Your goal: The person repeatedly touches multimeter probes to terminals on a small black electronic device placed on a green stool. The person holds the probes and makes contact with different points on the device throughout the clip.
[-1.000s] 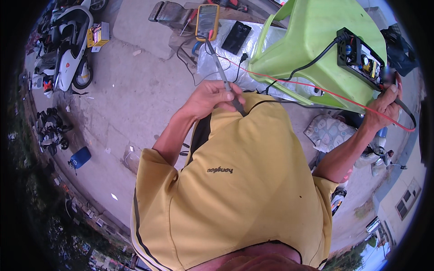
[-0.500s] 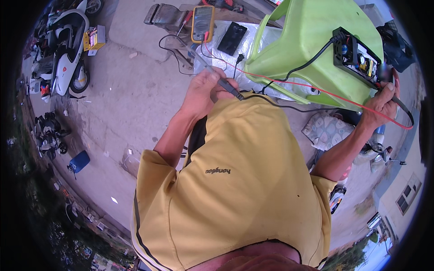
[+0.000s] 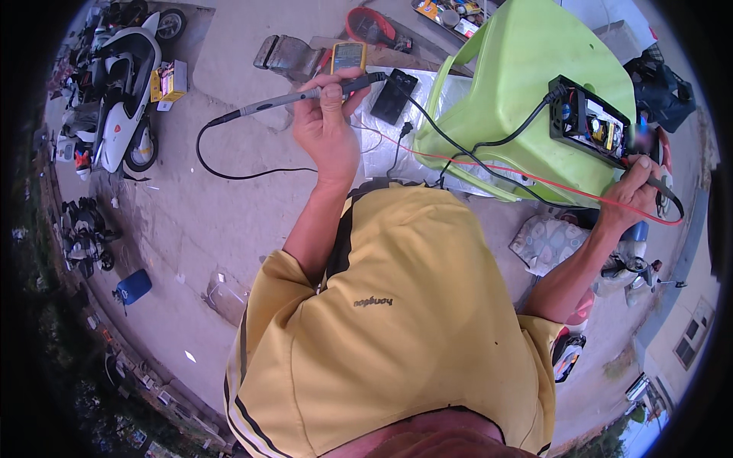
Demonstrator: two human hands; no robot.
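My left hand (image 3: 328, 126) is raised and closed around a long grey-and-black test probe (image 3: 286, 99). Black cable leaves both its ends; I cannot tell whether it is one piece or two held end to end. Behind that hand is a yellow multimeter (image 3: 349, 55), partly covered. At the right, my right hand (image 3: 632, 187) is closed on the dark handle of a test probe (image 3: 666, 187) with a red lead (image 3: 527, 177). Its tip is hidden. Touching or just beside those fingers is an open black case (image 3: 569, 126) with a circuit board inside, resting on a green plastic stool (image 3: 504, 84).
Silver foil sheeting (image 3: 379, 159) lies under a black phone-like slab (image 3: 394, 97) and a black plug (image 3: 406, 130). A bench vise (image 3: 286, 57) and red bowl (image 3: 370, 27) are beyond. A patterned cushion (image 3: 546, 243) lies right; a white scooter (image 3: 126, 99) stands left.
My left hand has risen away from my lap, lifting the grey probe and its cable up in front of the multimeter. My right hand stays by the case, on its probe.
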